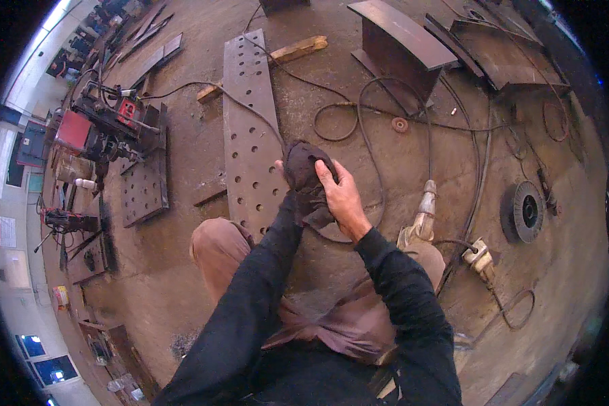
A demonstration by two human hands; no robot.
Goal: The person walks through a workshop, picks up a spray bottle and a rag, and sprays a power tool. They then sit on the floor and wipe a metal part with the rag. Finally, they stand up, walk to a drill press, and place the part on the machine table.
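Between my two hands is a dark, crumpled cloth (304,169), held above my knees and past the near end of a steel plate. My right hand (345,199) grips the cloth's right side, with the thumb pressed on top. Only a little of my left hand (279,165) shows at the left edge of the cloth; the rest is hidden behind the fabric. Whether the cloth is a glove, a cap or a rag I cannot make out. Just beyond it lies the long grey steel plate (250,122) with rows of round holes.
A red and black drilling machine (125,111) stands on another drilled plate at the left. A steel beam (402,54) lies at the far right. Cables (453,126) snake over the floor near an angle grinder (423,213), a cable connector (479,257) and a wire spool (524,211).
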